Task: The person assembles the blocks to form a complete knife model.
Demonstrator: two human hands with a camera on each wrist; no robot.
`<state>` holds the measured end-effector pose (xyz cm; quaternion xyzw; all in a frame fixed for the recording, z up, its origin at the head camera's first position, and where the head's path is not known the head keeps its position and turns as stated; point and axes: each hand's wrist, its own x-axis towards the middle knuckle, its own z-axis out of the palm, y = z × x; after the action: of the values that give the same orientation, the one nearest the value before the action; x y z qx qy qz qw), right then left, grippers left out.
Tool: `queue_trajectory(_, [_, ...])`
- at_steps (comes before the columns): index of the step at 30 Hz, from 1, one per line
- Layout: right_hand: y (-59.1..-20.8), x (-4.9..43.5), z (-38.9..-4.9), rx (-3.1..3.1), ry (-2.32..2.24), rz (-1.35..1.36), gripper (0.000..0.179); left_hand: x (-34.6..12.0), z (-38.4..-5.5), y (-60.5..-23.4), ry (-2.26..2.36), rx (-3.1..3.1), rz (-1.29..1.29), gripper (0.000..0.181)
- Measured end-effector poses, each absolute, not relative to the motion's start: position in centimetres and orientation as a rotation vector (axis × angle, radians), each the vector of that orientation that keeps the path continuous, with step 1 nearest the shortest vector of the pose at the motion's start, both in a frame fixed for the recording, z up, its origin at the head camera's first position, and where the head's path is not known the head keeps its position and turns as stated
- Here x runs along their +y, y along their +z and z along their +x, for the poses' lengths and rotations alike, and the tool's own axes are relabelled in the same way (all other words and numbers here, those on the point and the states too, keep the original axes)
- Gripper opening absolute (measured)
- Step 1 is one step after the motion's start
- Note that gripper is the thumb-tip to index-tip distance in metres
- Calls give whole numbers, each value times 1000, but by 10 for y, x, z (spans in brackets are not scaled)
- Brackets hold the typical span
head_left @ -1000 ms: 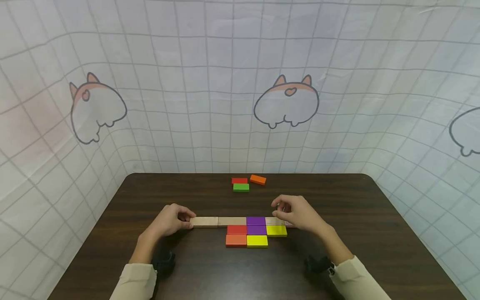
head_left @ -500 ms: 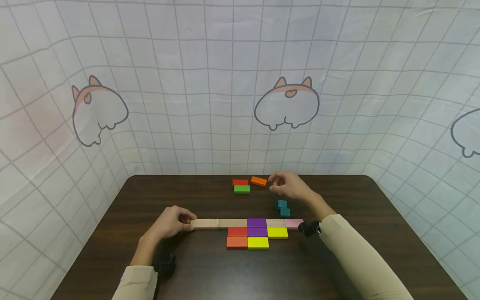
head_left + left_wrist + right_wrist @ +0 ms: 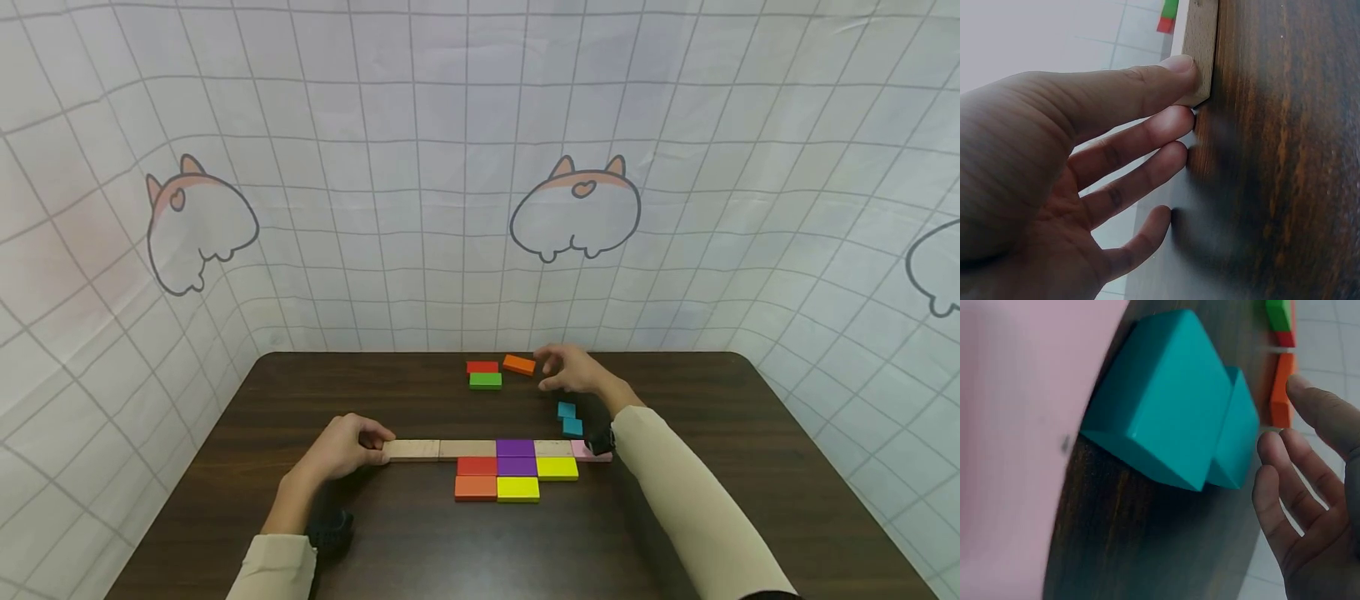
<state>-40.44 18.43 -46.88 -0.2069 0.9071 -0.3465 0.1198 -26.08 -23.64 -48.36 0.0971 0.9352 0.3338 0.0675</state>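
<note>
My left hand (image 3: 341, 450) pinches the left end of a plain wooden block (image 3: 412, 451), the leftmost in a row of blocks. In the left wrist view the thumb presses on this block's side; the other visible fingertips lie close to the tabletop. At the back, my right hand (image 3: 573, 369) holds nothing, its fingers loosely bent just right of an orange block (image 3: 519, 364). Two teal blocks (image 3: 1172, 406) lie nearer me, below that hand. A pink block (image 3: 578, 451) ends the row, partly hidden by the black wrist camera.
Purple blocks (image 3: 515, 449) sit within the arrangement. Below the row lie a red block (image 3: 477, 466), an orange-red block (image 3: 476, 488) and yellow blocks (image 3: 517, 489). Behind are a green block (image 3: 486, 381) and another red block (image 3: 482, 367). A gridded curtain (image 3: 405, 208) surrounds the table.
My right hand has moved from above the row's right part to the back beside the orange block, uncovering the teal blocks. My left hand stays at the wooden block's end.
</note>
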Motion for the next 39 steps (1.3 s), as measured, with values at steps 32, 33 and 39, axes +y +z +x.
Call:
queue_trajectory(32, [-483,149,-430,2806,-713,-541,38,-236,-259,-486,1015,2814,314,21])
queue_trajectory(33, [-483,149,-430,2808,-710,-532,36,-236,-259,-485,1015,2815,316,21])
queue_trajectory(39, [-479,152,-428,2727,-826,-463,31,-238,-262,-484,1010,2816,308,21])
